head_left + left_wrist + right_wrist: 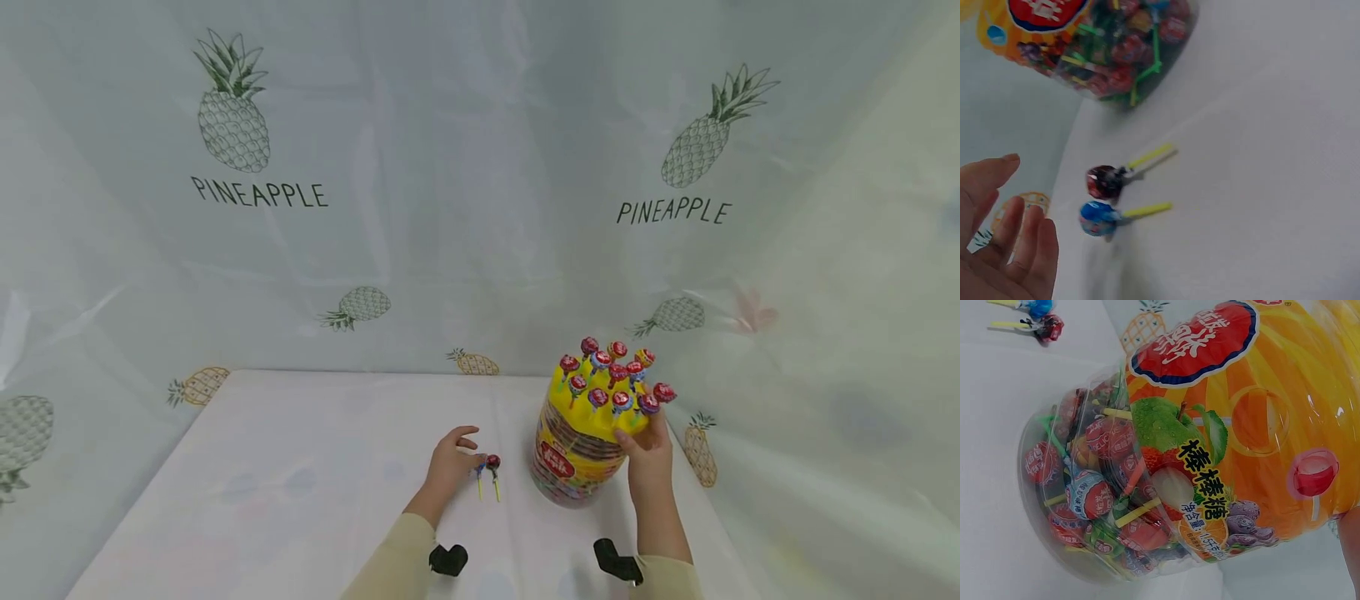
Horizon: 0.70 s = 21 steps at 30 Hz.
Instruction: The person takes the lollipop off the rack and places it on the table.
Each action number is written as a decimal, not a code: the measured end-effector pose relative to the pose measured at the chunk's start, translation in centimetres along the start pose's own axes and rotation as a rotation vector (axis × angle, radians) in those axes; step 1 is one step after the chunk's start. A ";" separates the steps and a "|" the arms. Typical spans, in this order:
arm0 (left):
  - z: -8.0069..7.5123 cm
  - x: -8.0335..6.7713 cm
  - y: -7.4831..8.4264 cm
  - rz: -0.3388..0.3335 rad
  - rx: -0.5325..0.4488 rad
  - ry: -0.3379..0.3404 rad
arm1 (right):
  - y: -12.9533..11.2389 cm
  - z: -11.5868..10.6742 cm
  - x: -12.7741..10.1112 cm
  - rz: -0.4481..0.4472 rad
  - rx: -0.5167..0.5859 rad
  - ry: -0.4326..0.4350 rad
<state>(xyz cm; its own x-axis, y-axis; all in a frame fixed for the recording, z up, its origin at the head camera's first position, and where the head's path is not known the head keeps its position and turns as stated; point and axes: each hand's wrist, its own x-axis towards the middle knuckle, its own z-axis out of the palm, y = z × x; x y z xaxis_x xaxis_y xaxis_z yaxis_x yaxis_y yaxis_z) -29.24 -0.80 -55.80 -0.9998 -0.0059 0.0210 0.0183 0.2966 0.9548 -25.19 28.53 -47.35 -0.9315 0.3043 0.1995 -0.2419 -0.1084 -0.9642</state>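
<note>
While both hands worked low on the white desk (300, 467), the scene stood thus:

Left hand: the left hand (450, 462) lay released on the desk, fingers loosely spread, holding nothing; in the left wrist view its fingertips (1007, 228) were just beside two loose lollipops but apart from them.

Lollipops: a red lollipop (1104, 181) and a blue lollipop (1097, 217) lay side by side on the desk, sticks pointing away from the hand, between the left hand and the jar.

Right hand: the right hand (647, 454) grasped the jar (577, 454) at its right side just under the yellow lid (592, 412), fingers curled against the wall.

Jar: it stood on the desk near the right edge, full of wrapped lollipops, with more of them (615, 375) stuck upright in the lid.

Risk, tipping: the jar looked top-heavy and held from one side only; a push or pull high up could tilt it and shake the upright lollipops loose.

Risk, rolling: the two loose lollipops had round heads, so a careless brush from the left fingers could roll them off towards the desk edge.

Hard to see: the right wrist view showed only a sliver of the hand at its edge, so the thumb's place was unclear; the left wrist view was blurred; the holes in the lid could not be made out.
</note>
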 end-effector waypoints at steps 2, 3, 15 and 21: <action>-0.2 0.3 1.3 0.025 -0.008 -0.007 | 0.0 -0.1 -0.1 -0.016 0.006 -0.007; -0.3 0.5 2.0 0.033 -0.020 -0.012 | 0.0 -0.1 -0.1 -0.016 0.007 -0.008; -0.2 0.5 9.6 0.162 -0.232 -0.174 | 0.2 -0.1 0.1 0.037 0.027 -0.001; 0.5 0.3 12.6 0.212 -0.268 -0.238 | 0.3 -0.3 0.1 0.012 0.011 -0.010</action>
<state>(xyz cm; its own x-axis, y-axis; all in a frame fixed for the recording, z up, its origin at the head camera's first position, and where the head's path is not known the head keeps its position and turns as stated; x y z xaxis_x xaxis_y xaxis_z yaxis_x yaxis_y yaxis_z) -29.34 3.37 -43.90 -0.9480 0.2584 0.1859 0.1947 0.0084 0.9808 -25.31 28.85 -47.64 -0.9369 0.2939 0.1895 -0.2335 -0.1225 -0.9646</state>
